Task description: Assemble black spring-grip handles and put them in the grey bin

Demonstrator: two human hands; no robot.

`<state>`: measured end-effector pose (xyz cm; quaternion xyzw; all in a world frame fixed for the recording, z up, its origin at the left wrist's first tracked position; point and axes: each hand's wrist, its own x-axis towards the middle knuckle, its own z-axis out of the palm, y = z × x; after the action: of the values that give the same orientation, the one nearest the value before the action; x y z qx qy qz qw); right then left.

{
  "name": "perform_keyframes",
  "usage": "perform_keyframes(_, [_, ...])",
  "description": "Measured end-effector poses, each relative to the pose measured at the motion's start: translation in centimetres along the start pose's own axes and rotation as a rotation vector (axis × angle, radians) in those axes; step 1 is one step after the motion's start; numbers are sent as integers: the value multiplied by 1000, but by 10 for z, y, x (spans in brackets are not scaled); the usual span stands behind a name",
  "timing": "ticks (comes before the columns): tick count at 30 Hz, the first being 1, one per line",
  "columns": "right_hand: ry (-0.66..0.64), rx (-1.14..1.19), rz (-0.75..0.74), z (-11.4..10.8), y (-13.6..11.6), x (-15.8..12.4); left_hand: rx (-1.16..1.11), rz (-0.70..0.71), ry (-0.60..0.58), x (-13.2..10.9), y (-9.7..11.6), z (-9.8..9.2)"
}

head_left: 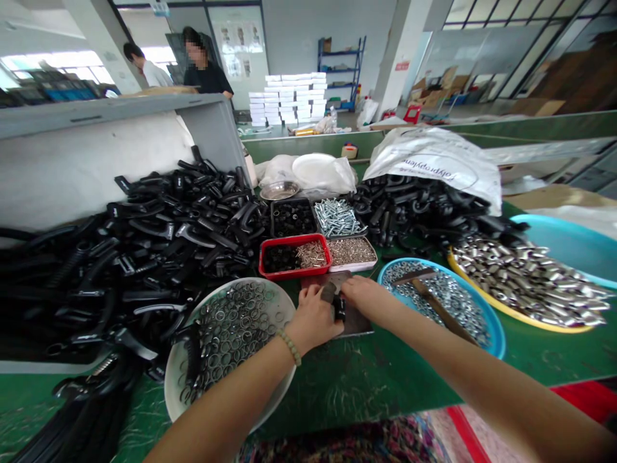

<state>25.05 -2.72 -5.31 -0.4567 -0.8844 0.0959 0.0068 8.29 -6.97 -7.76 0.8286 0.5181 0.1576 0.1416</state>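
Observation:
My left hand (313,318) and my right hand (366,297) meet over a dark flat board (357,325) on the bench. Between them they grip a small black part (340,308), and a grey metal piece (332,286) rises just behind it. To my left, a white bowl (284,308) holds many metal rings. To my right, a wooden-handled hammer (438,312) lies across washers in a blue basin (496,331). My fingers hide part of the black part.
A large heap of black plastic parts (159,257) fills the left of the green bench (366,386). Ahead stand a red tray (295,272) and other trays of screws and small metal parts. Metal tubes lie on a yellow-rimmed tray (525,283). Two people (205,67) stand far behind.

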Motion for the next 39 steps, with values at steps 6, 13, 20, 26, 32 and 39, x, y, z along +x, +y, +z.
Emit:
perform_keyframes(6, [9, -44, -18, 2, 4, 0, 16, -2, -14, 0, 0, -1])
perform_keyframes(13, [1, -130, -68, -1, -5, 2, 28, 9, 2, -1, 1, -3])
perform_keyframes(20, [154, -238, -24, 5, 4, -27, 70, -10, -25, -1, 4, -5])
perform_keyframes(26, [198, -398, 694, 2, 81, -105, 69, 12, -19, 0, 3, -6])
perform_keyframes(32, [130, -96, 706, -3, 58, -110, 47, 5, -36, 0, 3, -6])
perform_keyframes(39, [205, 368, 296, -34, -27, -77, -25, -33, -6, 1, 0, -3])
